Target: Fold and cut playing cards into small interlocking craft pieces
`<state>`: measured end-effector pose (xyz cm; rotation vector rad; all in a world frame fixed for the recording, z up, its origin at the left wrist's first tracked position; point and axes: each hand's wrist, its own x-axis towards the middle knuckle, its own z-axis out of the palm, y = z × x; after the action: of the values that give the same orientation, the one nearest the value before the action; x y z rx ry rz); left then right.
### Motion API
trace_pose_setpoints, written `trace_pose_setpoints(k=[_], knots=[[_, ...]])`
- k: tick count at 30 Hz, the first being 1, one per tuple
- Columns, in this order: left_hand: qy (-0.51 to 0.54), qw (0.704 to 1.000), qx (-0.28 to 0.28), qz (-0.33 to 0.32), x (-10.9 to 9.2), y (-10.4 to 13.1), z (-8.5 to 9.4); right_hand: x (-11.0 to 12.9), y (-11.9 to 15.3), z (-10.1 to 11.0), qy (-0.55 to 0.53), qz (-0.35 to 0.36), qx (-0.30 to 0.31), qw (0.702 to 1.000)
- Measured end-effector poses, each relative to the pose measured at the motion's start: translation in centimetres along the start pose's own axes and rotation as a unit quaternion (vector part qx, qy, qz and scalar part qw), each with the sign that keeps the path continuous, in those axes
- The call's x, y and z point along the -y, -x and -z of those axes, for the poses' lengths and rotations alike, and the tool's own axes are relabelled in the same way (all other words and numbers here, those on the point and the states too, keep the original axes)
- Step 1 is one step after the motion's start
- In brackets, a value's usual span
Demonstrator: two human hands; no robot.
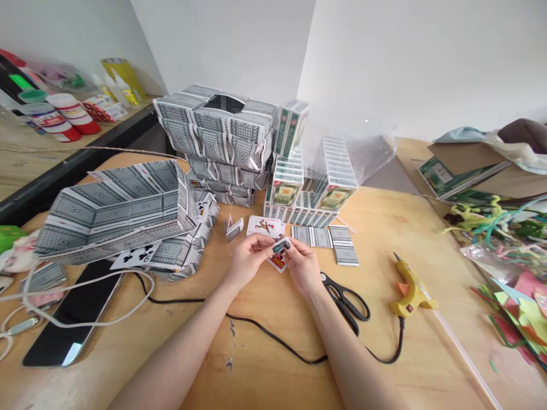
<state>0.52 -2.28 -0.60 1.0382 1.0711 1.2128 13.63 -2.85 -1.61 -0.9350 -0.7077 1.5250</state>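
My left hand (250,259) and my right hand (304,265) meet in the middle of the table, fingers pinched on a small playing card (281,246). It looks bent or folded; the fingers hide much of it. Another colourful card (278,261) shows just beneath the fingertips; whether it is held or lying is unclear. Behind my hands lies a face-up joker card (264,225). A folded card (233,229) stands to its left. To the right, grey-patterned card strips (314,236) lie flat, beside an angled card piece (344,246).
Black scissors (348,302) and a yellow glue gun (410,290) lie at right. Stacked card boxes (337,176) and woven card containers (217,131) stand behind. An open card tray (115,210), a phone (72,319) and cables are left; colourful scraps (523,307) lie far right.
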Motion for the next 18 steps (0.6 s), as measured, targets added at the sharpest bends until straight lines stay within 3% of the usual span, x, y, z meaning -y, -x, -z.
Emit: trace_pose_setpoints(k=[6, 11, 18], knots=[[-0.038, 0.999, 0.019, -0.011, 0.2, 0.2, -0.1, 0.1, -0.2, 0.0, -0.032, -0.02, -0.019, 0.999], [-0.112, 0.991, 0.042, -0.057, 0.7, 0.6, -0.1, -0.1, -0.1, 0.0, -0.007, -0.009, -0.028, 1.0], [-0.157, 0.982, -0.003, -0.101, 1.8, 0.3, 0.4, -0.3, 0.0, 0.0, -0.008, -0.012, 0.003, 1.0]])
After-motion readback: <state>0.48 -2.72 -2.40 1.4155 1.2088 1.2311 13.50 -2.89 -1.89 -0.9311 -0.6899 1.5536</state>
